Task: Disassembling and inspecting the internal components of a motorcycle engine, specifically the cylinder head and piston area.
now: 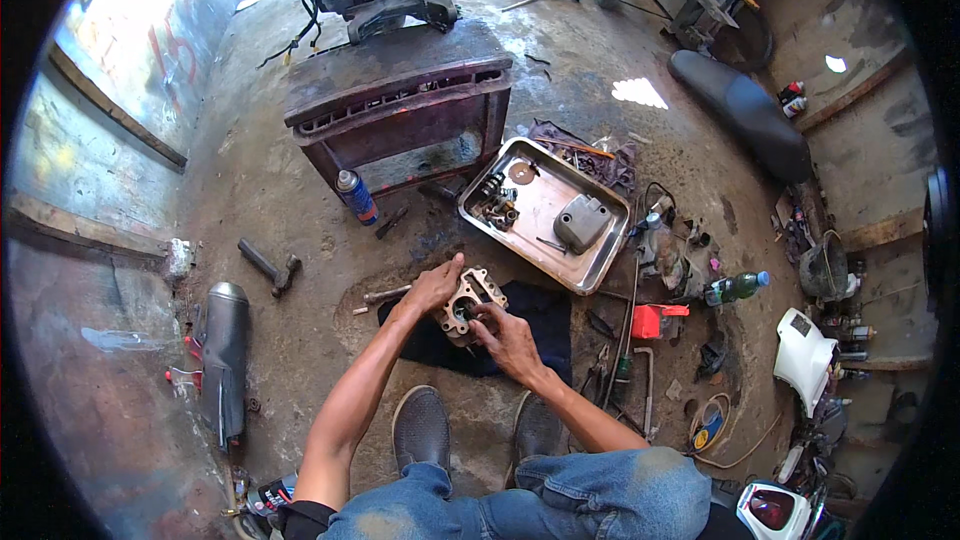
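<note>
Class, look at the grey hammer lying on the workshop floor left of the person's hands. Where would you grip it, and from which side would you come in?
Grip the hammer by its long straight handle, near the upper-left end away from the head. Come down from above: it lies flat on the concrete floor with open space around it, and the heavy head at the lower right, nearer the left hand, offers no even hold.

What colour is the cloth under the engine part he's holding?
The cloth is dark navy, almost black, spread on the floor beneath the engine part; the head view shows it.
</note>
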### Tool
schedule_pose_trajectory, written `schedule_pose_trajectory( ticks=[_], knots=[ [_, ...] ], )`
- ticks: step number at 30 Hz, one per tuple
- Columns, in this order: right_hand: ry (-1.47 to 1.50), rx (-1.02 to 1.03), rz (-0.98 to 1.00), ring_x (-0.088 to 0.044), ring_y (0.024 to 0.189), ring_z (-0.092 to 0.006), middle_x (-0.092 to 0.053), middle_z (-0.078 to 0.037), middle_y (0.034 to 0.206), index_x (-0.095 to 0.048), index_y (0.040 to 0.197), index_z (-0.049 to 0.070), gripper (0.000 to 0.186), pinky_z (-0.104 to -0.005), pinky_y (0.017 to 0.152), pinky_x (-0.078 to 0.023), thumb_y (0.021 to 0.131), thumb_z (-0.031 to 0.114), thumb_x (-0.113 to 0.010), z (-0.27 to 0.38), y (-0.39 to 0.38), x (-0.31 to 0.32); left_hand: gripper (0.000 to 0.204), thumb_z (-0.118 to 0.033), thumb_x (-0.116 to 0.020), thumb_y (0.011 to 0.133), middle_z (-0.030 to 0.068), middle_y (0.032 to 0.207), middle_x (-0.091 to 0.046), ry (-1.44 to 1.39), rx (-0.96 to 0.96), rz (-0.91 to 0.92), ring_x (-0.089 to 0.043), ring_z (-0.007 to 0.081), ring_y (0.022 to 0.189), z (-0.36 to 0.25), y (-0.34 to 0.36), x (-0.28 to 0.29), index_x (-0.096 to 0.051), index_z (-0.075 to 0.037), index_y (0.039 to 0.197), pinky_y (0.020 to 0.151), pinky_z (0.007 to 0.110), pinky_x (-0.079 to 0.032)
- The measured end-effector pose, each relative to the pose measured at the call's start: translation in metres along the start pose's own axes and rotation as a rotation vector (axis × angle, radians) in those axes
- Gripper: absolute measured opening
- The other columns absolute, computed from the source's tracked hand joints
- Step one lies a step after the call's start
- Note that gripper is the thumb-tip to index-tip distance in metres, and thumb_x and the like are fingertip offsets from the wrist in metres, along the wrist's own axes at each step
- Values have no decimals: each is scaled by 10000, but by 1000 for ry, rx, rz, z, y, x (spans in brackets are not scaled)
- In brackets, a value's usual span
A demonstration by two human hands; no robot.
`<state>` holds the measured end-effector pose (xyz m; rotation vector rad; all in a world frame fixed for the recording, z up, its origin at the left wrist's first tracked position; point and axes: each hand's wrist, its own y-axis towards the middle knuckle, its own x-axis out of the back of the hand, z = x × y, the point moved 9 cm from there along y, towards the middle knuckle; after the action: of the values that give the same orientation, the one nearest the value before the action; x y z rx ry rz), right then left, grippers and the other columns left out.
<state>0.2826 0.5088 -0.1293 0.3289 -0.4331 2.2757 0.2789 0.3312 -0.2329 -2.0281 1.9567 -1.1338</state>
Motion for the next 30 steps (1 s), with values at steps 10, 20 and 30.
schedule_pose_trajectory(
  ticks=[10, 20, 30],
  knots=[
    [-5, 8, 3, -745, 793, -307, -745, -214, 922, -687, 1135, -12, 260, -403, 716, -579, 978, 195, -702, 10, 0, -3, 813, -734, -181, 1023, 312, 1300, -641, 90, 32, -55, -511, 560, 1297, -9, -12, -2, -577, -149, 1425, 1121, 683, -316],
    [-196, 74, -238, -736, 784, -274, -743, -154, 951, -717, 1063, 21, 219, -373, 697, -571, 945, 204, -744, 21, -30, -2, 736, -653, -215, 1065, 294, 1147, -701, 160, -58, -96, -588, 574, 1147, -32, -28, -6, -653, -87, 1239, 1004, 659, -409],
    [-96, 99, -317, -722, 771, -211, -720, -129, 980, -740, 1059, 6, 174, -330, 695, -568, 939, 132, -749, 7, -37, 6, 602, -503, -323, 1107, 258, 924, -678, 237, -297, -417, -614, 483, 943, -57, -50, -7, -645, 4, 1062, 894, 550, -437]
  ],
)
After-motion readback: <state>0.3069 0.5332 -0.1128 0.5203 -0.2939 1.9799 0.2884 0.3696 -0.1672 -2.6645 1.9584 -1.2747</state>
